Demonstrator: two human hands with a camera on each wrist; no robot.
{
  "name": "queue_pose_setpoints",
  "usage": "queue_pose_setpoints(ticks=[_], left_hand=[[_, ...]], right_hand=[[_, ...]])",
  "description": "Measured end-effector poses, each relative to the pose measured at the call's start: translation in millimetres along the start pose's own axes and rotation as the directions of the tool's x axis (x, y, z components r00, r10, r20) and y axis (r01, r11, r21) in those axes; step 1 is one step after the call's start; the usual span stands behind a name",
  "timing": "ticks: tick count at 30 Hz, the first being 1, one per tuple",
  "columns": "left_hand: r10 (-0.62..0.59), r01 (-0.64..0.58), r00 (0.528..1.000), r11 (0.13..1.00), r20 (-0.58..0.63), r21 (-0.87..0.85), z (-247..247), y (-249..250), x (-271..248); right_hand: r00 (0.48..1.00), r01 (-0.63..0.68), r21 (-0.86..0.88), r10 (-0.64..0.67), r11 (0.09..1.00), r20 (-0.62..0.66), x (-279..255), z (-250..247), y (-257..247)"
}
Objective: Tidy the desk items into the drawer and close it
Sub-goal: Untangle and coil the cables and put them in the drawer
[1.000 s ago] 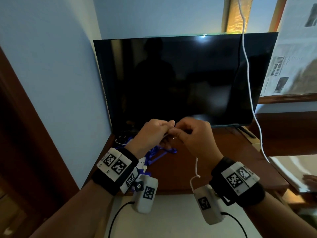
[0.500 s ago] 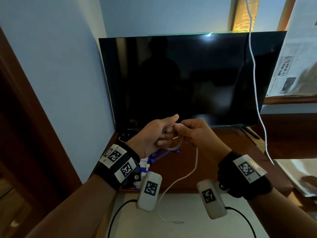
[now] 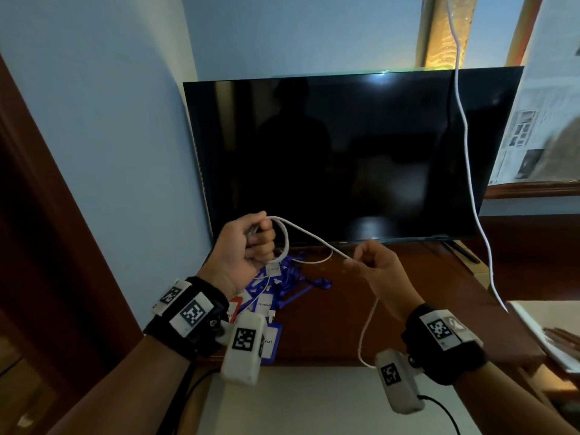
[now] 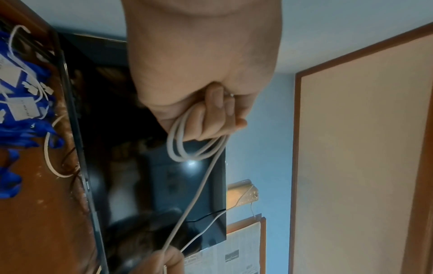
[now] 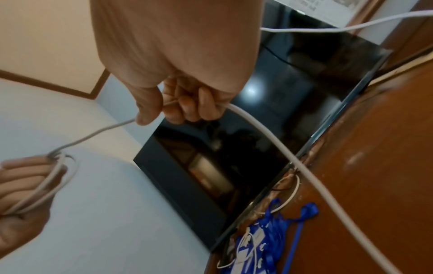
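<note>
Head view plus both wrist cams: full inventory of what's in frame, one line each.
charging cable: 1, white, loops coiled in the left hand, strand running to the right hand, tail hanging down
lanyards with badge holders: a pile, count unclear, blue, on the desk below the left hand
thin cable: 1, white, lying on the desk by the pile
desk: 1, brown wood
TV: 1, black, off, at the back of the desk
hanging cord: 1, white, in front of the TV's right side
newspaper: sheets, right edge
left hand: grips the coil
right hand: pinches the strand
</note>
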State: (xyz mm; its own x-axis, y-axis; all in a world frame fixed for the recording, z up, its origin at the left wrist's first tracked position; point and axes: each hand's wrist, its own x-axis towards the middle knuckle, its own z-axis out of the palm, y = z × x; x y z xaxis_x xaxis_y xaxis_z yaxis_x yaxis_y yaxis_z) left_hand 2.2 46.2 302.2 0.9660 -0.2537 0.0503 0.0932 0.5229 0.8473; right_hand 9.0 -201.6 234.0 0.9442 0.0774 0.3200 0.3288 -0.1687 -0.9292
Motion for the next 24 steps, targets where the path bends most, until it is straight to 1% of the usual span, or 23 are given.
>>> queue_pose_setpoints(ticks=[2,3,4,6,9,11,13,16,18,20,21,24], left_hand=[[0.072,-0.076,0.996,0.995,-0.057,-0.059,0,2,0],[0.111,-0.116,0.991,0.991,-0.078,-0.069,0,2,1],[0.151,-0.158,0.984,0.985,-0.094,-0.067,2,2,1],[0.232,-0.237,0.965,0.971,-0.120,-0.029,7,0,5],[0.337,-0.316,0.933,0.936,-0.130,0.154,17,-5,11],[0.375,-0.334,0.924,0.889,-0.078,0.313,22,-11,14],[0.377,-0.326,0.926,0.812,-0.007,0.485,26,-19,13],[0.333,-0.292,0.940,0.680,0.072,0.673,30,-29,9],[0.282,-0.261,0.954,0.630,0.097,0.731,30,-34,7],[0.236,-0.239,0.965,0.604,0.115,0.760,31,-37,5],[0.214,-0.231,0.969,0.600,0.124,0.766,32,-38,4],[0.132,-0.203,0.979,0.639,0.154,0.742,37,-39,1]], right_hand=[[0.999,0.016,-0.079,-0.019,0.997,-0.044,3,1,3],[0.998,0.028,-0.126,-0.034,0.992,-0.046,3,3,2],[0.998,0.046,-0.185,-0.051,0.982,-0.023,3,6,-2],[0.994,0.095,-0.312,-0.071,0.945,0.087,-1,14,-12],[0.954,0.187,-0.415,-0.063,0.890,0.294,-11,32,-29],[0.915,0.255,-0.421,-0.076,0.870,0.397,-15,41,-39],[0.889,0.304,-0.409,-0.102,0.860,0.447,-17,44,-48],[0.892,0.361,-0.410,-0.182,0.838,0.413,-17,41,-58],[0.923,0.336,-0.387,-0.218,0.859,0.317,-14,36,-60],[0.943,0.322,-0.351,-0.263,0.879,0.205,-10,30,-60],[0.942,0.332,-0.355,-0.290,0.874,0.168,-7,28,-59],[0.930,0.364,-0.378,-0.352,0.851,0.103,0,21,-56]])
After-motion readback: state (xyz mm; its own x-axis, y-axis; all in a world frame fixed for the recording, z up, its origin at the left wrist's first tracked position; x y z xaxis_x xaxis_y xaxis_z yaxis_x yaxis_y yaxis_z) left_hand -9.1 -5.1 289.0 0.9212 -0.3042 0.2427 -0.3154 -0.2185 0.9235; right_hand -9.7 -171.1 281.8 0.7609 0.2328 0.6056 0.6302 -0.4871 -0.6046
